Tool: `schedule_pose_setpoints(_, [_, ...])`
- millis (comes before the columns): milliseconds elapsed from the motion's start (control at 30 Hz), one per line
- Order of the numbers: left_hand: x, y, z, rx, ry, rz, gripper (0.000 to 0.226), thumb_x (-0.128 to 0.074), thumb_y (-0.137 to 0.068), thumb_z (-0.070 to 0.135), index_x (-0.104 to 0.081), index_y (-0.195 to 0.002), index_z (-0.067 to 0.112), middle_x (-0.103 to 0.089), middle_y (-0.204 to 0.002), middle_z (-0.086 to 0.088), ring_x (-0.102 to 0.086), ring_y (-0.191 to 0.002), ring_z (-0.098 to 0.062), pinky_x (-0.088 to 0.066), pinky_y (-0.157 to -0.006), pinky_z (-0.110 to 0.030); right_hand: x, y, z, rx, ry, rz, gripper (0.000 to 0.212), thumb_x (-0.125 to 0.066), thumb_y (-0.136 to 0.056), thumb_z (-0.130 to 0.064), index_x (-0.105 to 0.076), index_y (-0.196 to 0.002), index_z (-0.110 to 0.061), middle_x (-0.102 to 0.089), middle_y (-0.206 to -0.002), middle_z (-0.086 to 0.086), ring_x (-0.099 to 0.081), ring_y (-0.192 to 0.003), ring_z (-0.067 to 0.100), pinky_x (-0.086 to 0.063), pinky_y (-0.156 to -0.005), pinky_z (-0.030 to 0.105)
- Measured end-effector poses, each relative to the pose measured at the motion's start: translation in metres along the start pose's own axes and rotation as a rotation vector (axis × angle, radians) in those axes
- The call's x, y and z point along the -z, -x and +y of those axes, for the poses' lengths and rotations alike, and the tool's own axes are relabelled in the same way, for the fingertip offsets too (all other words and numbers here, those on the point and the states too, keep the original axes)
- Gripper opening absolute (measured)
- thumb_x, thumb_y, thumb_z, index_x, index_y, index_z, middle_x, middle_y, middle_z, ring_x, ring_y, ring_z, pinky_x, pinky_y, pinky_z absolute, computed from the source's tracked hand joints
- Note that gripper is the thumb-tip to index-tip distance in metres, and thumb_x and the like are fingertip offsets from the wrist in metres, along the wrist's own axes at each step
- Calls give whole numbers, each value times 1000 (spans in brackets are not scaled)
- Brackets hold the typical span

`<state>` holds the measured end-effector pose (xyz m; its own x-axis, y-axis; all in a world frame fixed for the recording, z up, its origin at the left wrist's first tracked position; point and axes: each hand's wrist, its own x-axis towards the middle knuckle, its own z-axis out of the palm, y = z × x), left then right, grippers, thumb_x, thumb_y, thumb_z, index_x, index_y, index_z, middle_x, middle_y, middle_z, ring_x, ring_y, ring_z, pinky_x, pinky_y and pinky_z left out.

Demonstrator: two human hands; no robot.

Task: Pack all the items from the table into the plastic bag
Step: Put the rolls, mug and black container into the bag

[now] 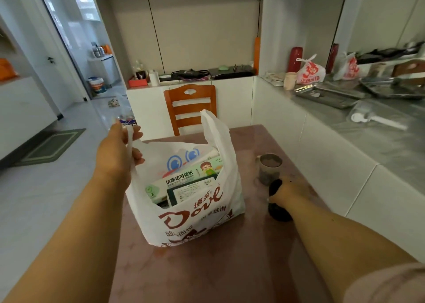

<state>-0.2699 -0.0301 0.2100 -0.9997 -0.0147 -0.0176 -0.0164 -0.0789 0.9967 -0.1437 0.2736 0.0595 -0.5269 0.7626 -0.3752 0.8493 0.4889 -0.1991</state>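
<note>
Head view: my left hand [119, 151] has its grip pinched on the plastic bag [184, 222] handle, bag upright on the tabletop [207, 268], boxes [184, 183] inside. Right hand [291, 191] grip wraps the dark bottle [278, 208] just right of the bag, beside a jar [270, 168].

Plastic bag [184, 210] on the table [207, 273], left of centre, with boxes [181, 183] standing inside. Left hand [117, 153] at the bag's left handle, up and to the left. Right of the bag: a bottle [277, 205] under the right hand [289, 189], a cup [270, 168] just behind it. Chair [189, 108] behind the table; counter [379, 128] along the right.
</note>
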Motion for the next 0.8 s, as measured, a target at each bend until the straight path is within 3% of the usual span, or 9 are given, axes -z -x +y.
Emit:
schedule_pose_setpoints(100, [-3, -1, -1, 1, 10, 5, 57, -31, -97, 53, -67, -115, 12, -67, -109, 0, -45, -59, -11, -47, -64, -27, 3, 3, -4, 25, -218, 3, 90, -72, -79, -37, -21, -151, -20, -29, -154, 14, -38, -134, 35, -41, -103, 39])
schedule_pose_setpoints(200, [-4, -1, 0, 16, 23, 11, 56, -31, -97, 52, -67, -114, 13, -67, -110, 1, -46, -59, -11, -47, -63, -27, 10, 16, -18, 94, -515, 64, 84, -70, -68, -47, -38, -141, -23, -49, -137, 16, -54, -114, 36, -48, -95, 41])
schedule_pose_setpoints(333, [0, 0, 3, 18, 24, 19, 53, -32, -98, 49, -66, -117, 13, -67, -114, -1, -46, -60, -12, -46, -63, -27, 50, 53, -49, 186, -651, 460, 59, -66, -77, -44, -47, -129, -22, -48, -124, 13, -53, -98, 28, -48, -82, 34])
schedule_pose_setpoints(433, [6, 1, 6, 13, 1, 30, 56, -30, -96, 53, -67, -117, 16, -65, -95, -5, -48, -64, -15, -47, -68, -31, 90, 100, -81, 459, -975, 653, 54, -65, -78, -37, -45, -128, -26, -46, -121, 5, -53, -105, 22, -54, -82, 34])
schedule_pose_setpoints(500, [10, 2, 9, 36, 15, 45, 58, -31, -94, 57, -68, -115, 18, -60, -79, -5, -48, -63, -15, -46, -72, -33, 102, 128, -106, 771, -1134, 510, 47, -64, -77, -32, -46, -121, -30, -49, -116, 2, -56, -102, 19, -58, -79, 32])
schedule_pose_setpoints(567, [14, 3, 11, 56, 50, 55, 59, -32, -93, 59, -69, -114, 18, -60, -77, -3, -47, -62, -15, -44, -72, -33, 97, 146, -136, 940, -1066, 260, 39, -62, -79, -30, -47, -115, -32, -56, -113, 5, -61, -98, 22, -60, -78, 35])
schedule_pose_setpoints(667, [19, 5, 13, 75, 84, 41, 60, -35, -92, 61, -70, -113, 17, -65, -87, -1, -47, -60, -14, -43, -64, -28, 61, 144, -172, 825, -711, 4, 32, -56, -88, -36, -51, -117, -23, -64, -106, 3, -66, -89, 19, -59, -80, 35])
schedule_pose_setpoints(733, [21, 6, 13, 72, 67, 41, 60, -34, -93, 61, -69, -114, 18, -67, -96, -4, -46, -59, -13, -44, -64, -26, 36, 137, -179, 705, -260, 0, 33, -49, -94, -40, -59, -113, -16, -66, -98, 4, -64, -88, 19, -54, -88, 35])
schedule_pose_setpoints(800, [20, 6, 12, 70, 40, 43, 59, -32, -94, 60, -69, -117, 20, -67, -103, -7, -46, -58, -12, -46, -66, -25, 29, 132, -173, 721, -140, 178, 30, -48, -96, -39, -64, -101, -14, -63, -90, 3, -62, -84, 19, -52, -92, 35])
